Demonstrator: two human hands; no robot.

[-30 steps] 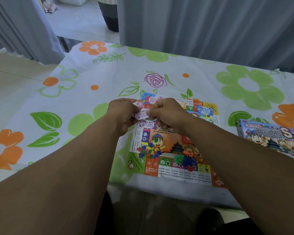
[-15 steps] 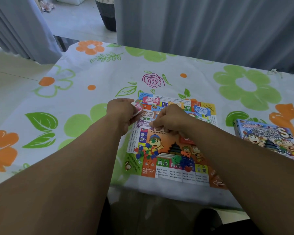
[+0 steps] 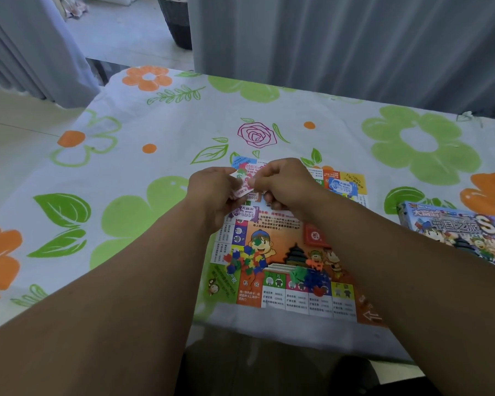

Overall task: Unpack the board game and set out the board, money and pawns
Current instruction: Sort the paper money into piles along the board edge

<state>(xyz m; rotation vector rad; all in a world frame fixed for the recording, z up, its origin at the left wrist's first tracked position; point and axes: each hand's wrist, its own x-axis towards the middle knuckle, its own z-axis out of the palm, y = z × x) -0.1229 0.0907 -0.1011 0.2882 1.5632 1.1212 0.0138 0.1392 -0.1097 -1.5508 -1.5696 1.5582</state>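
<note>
Grey curtain (image 3: 340, 44) runs along the far side, with a dark basket (image 3: 176, 21) on the floor past its gap.

Worktop (image 3: 169, 132) carries a white cloth printed with green and orange flowers and fills most of your view.

Board (image 3: 283, 244) lies flat and unfolded at the near edge, centre, with your forearms crossing over it.

Game box (image 3: 455, 232) sits closed at the right, lid art up, apart from the board.

Left hand (image 3: 212, 192) is over the board's far-left corner, fingers curled, pinching a pink note (image 3: 240, 190) at its left end. Right hand (image 3: 286, 184) is just beside it, fingers curled, with its fingertips on the same note's right end. The note is above the board, tilted, held between both hands. Cannot tell if it is one note or a thin stack.

Other money is already down: a blue note (image 3: 342, 187) on the far-right corner of the board, and a purple note (image 3: 245, 211) on the board just under your left hand.

Red card stack (image 3: 315, 235) sits mid-board, partly under your right forearm.

Small pieces are in two loose heaps on the board's near half: mixed colours (image 3: 245, 260) at left; green, blue and red (image 3: 309, 277) at right. Too small to tell pawns from houses.
</note>
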